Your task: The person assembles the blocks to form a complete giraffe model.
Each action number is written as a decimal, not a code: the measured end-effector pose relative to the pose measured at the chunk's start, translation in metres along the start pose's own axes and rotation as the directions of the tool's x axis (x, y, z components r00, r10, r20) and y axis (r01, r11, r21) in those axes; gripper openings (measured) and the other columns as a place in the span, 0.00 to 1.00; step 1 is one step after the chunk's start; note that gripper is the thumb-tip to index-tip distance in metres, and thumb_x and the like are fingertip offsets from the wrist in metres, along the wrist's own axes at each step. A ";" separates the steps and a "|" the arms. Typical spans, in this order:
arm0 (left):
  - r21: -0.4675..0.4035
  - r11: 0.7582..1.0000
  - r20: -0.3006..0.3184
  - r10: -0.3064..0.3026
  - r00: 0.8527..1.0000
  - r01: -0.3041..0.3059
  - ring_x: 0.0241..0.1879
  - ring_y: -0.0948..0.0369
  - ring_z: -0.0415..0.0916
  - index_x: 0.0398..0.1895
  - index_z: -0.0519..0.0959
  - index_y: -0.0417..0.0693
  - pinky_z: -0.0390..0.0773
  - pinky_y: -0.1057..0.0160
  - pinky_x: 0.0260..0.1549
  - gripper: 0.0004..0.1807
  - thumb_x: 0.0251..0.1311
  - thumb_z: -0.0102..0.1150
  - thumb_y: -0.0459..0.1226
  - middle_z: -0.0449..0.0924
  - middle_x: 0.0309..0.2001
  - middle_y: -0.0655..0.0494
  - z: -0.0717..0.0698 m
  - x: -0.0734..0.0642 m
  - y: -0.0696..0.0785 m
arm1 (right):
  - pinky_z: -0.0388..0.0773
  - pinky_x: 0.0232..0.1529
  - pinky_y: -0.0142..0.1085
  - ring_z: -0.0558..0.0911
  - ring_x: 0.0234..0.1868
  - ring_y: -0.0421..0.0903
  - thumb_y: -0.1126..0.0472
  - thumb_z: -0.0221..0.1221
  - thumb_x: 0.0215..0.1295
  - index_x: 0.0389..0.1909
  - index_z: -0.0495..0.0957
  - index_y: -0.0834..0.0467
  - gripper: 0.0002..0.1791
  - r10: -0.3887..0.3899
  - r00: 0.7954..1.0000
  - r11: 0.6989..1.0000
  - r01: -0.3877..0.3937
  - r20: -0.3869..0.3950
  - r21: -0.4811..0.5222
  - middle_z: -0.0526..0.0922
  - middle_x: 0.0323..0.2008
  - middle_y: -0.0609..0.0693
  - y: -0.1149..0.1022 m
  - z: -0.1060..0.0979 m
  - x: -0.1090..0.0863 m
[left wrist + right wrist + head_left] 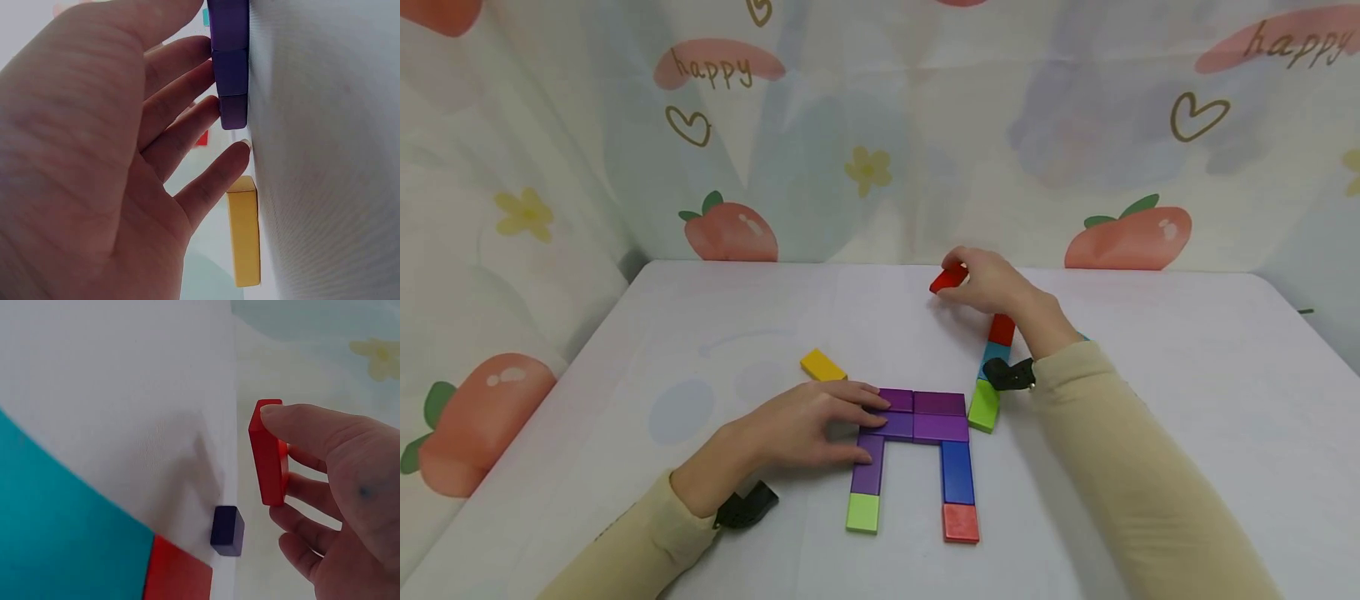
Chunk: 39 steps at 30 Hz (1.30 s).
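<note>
Pinched between the thumb and fingers of my right hand (996, 283) is a red block (947, 279), held above the table near its far edge; the right wrist view shows this red block (269, 456) clear of the surface. My left hand (797, 425) lies with fingers extended, fingertips touching the left side of an arrangement of flat purple blocks (940, 427). Below that pair of rows, a left leg has a purple block (868, 477) and a light green block (862, 512). The right leg has a blue block (957, 472) and a light red block (961, 523).
Beyond the left hand lies a yellow block (823, 365). A slanting row at the arrangement's upper right holds a green block (983, 406), a light blue block (992, 354) and a red block (1002, 330), partly behind the right wrist. A patterned curtain (820, 200) stands behind the white table (737, 300).
</note>
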<state>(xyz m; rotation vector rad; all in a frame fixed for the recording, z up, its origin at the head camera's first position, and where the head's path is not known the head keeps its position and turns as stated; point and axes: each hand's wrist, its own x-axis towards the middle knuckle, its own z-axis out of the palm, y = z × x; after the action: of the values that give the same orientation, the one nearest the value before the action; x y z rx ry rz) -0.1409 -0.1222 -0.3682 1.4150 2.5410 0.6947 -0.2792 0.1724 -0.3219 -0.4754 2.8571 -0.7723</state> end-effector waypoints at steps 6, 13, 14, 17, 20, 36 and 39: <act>0.001 1.000 -0.015 0.016 1.000 -0.016 0.67 0.62 0.67 0.58 0.84 0.49 0.68 0.60 0.66 0.24 0.60 0.72 0.47 0.77 0.63 0.61 0.001 0.000 -0.002 | 0.76 0.56 0.55 0.70 0.60 0.64 0.59 0.62 0.67 0.64 0.69 0.63 0.27 0.013 1.000 1.000 -0.012 0.022 -0.023 0.73 0.58 0.65 0.016 -0.020 -0.013; 0.006 1.000 -0.019 0.016 1.000 -0.015 0.68 0.63 0.67 0.59 0.84 0.49 0.68 0.61 0.66 0.24 0.60 0.72 0.47 0.77 0.63 0.61 0.001 -0.001 -0.002 | 0.75 0.57 0.58 0.66 0.63 0.67 0.59 0.65 0.65 0.64 0.68 0.64 0.30 0.024 0.998 0.999 -0.023 0.055 -0.024 0.71 0.60 0.66 0.039 -0.035 -0.023; 0.001 1.000 -0.019 0.015 1.000 -0.015 0.68 0.63 0.67 0.59 0.84 0.49 0.67 0.60 0.66 0.24 0.60 0.72 0.47 0.77 0.63 0.61 0.001 -0.001 -0.002 | 0.75 0.57 0.58 0.66 0.63 0.67 0.59 0.65 0.65 0.64 0.68 0.64 0.30 0.030 0.998 0.999 -0.029 0.059 -0.018 0.71 0.60 0.66 0.043 -0.036 -0.024; -0.009 1.000 -0.017 0.013 1.000 -0.013 0.68 0.62 0.67 0.58 0.84 0.49 0.67 0.60 0.67 0.24 0.61 0.72 0.46 0.77 0.63 0.62 0.001 -0.001 -0.002 | 0.75 0.57 0.59 0.66 0.62 0.66 0.59 0.66 0.66 0.64 0.68 0.64 0.30 0.044 0.996 0.999 -0.044 0.072 -0.003 0.71 0.60 0.66 0.054 -0.038 -0.027; -0.016 1.000 -0.016 0.014 1.000 -0.014 0.68 0.62 0.67 0.58 0.84 0.49 0.66 0.60 0.67 0.23 0.61 0.72 0.46 0.77 0.63 0.61 0.001 -0.001 -0.001 | 0.75 0.57 0.59 0.66 0.62 0.67 0.59 0.65 0.67 0.65 0.68 0.64 0.30 0.057 0.995 0.998 -0.057 0.086 -0.003 0.70 0.61 0.67 0.065 -0.038 -0.030; -0.017 1.000 -0.022 0.017 1.000 -0.017 0.68 0.62 0.67 0.58 0.84 0.49 0.66 0.59 0.67 0.24 0.61 0.72 0.47 0.77 0.63 0.62 0.001 -0.002 -0.002 | 0.68 0.61 0.65 0.64 0.64 0.69 0.57 0.60 0.71 0.68 0.67 0.62 0.28 0.097 0.992 0.995 -0.097 0.083 0.000 0.66 0.64 0.70 0.084 -0.034 -0.033; -0.016 1.000 -0.026 0.023 0.999 -0.023 0.68 0.62 0.67 0.58 0.84 0.49 0.66 0.59 0.67 0.24 0.61 0.72 0.46 0.77 0.63 0.62 0.001 -0.002 -0.002 | 0.70 0.60 0.64 0.65 0.63 0.69 0.56 0.60 0.72 0.67 0.68 0.62 0.27 0.108 0.992 0.994 -0.108 0.072 0.003 0.68 0.62 0.70 0.085 -0.035 -0.034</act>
<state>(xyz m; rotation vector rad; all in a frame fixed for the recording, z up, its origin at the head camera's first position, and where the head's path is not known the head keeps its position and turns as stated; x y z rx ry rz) -0.1412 -0.1247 -0.3702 1.4412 2.5362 0.7407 -0.2771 0.2699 -0.3330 -0.3373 2.7865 -0.7301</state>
